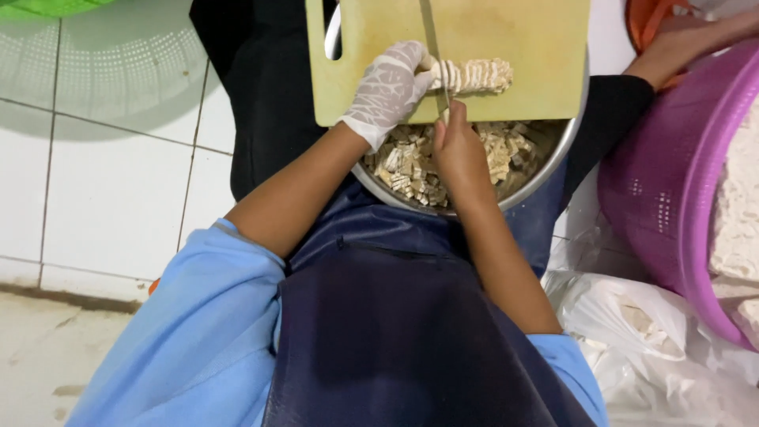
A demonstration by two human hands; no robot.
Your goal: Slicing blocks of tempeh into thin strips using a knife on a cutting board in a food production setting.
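Fingers [411, 59] of gloved left hand [387, 91] curled over tempeh strip [474, 75]

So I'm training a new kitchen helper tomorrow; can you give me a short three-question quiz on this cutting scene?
1. True or false: the left hand wears a white glove.
2. Where does the cutting board rest? A) flat on the tiled floor B) across the rim of the metal bowl C) inside the purple basket
3. Fill in: the bare right hand holds a ____ over the sliced block.

Key:
1. True; it steadies the block.
2. B; cut pieces fill the bowl under it.
3. Knife; its blade stands over the block's left end.
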